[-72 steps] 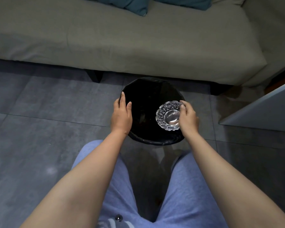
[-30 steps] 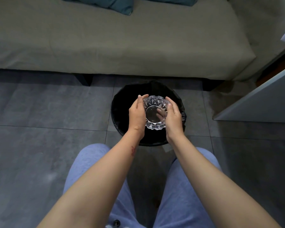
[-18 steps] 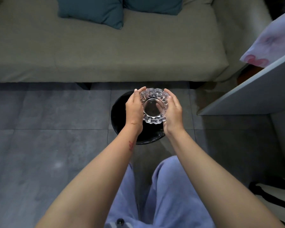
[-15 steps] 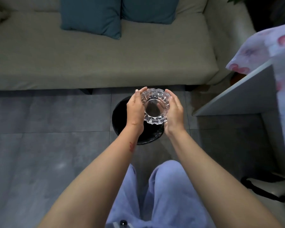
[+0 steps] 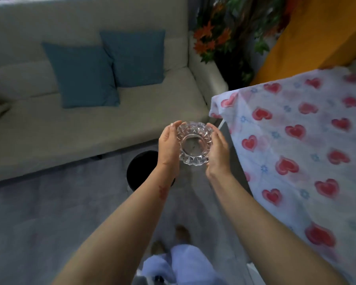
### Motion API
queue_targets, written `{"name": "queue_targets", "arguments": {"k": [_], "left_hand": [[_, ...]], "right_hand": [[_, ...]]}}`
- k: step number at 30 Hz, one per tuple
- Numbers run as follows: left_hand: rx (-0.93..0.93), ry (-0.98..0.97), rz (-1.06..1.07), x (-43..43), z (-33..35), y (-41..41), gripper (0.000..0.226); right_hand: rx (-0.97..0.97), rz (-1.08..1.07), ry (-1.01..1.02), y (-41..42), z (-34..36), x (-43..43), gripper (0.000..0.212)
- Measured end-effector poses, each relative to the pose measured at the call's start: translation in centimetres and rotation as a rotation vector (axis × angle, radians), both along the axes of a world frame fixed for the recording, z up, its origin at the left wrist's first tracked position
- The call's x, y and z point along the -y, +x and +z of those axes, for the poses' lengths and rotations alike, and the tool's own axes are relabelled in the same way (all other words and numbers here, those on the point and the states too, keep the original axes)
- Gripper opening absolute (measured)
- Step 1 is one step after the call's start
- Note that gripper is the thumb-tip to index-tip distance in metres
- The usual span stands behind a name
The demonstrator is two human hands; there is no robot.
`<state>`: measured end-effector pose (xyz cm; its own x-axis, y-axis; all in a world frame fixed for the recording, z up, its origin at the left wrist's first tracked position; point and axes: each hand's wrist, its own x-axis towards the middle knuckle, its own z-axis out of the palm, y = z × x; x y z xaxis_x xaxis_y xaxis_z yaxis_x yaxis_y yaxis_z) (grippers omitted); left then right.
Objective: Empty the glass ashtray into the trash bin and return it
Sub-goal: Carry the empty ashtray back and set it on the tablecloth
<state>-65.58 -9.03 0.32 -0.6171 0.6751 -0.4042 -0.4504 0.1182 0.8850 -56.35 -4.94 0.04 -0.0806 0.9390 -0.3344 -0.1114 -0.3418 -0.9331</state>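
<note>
Lifted clear of trash bin (image 5: 141, 169), ashtray (image 5: 194, 144) nears tablecloth (image 5: 296, 140) edge.

Clear cut-glass ashtray (image 5: 194, 144), black bin (image 5: 141, 170), teal cushions (image 5: 82, 76), red-heart-patterned white cloth (image 5: 300, 145)

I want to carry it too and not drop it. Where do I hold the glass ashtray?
Hold the glass ashtray by its thick faceted outer wall, one hand from each side, as the left hand and right hand cup it now, open side up.
</note>
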Motion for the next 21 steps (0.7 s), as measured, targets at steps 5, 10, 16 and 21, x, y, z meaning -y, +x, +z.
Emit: {"name": "queue_targets", "arguments": {"k": [5,10,16,21], "left_hand": [[-0.037,0.022,-0.154,-0.2,3.4,5.1,0.038],[-0.003,0.054,-0.354,0.5,5.0,10.5,0.042],[0.000,-0.014,-0.654,1.2,5.9,19.1,0.043],[-0.031,0.009,-0.816,1.5,6.4,27.2,0.043]], "right_hand": [[-0.018,-0.174,0.002,5.7,3.2,0.7,0.029],[-0.100,-0.367,0.009,11.8,4.7,2.7,0.035],[-0.033,-0.589,0.020,20.4,5.5,5.3,0.030],[0.077,-0.749,0.036,27.6,6.1,7.8,0.033]]}}
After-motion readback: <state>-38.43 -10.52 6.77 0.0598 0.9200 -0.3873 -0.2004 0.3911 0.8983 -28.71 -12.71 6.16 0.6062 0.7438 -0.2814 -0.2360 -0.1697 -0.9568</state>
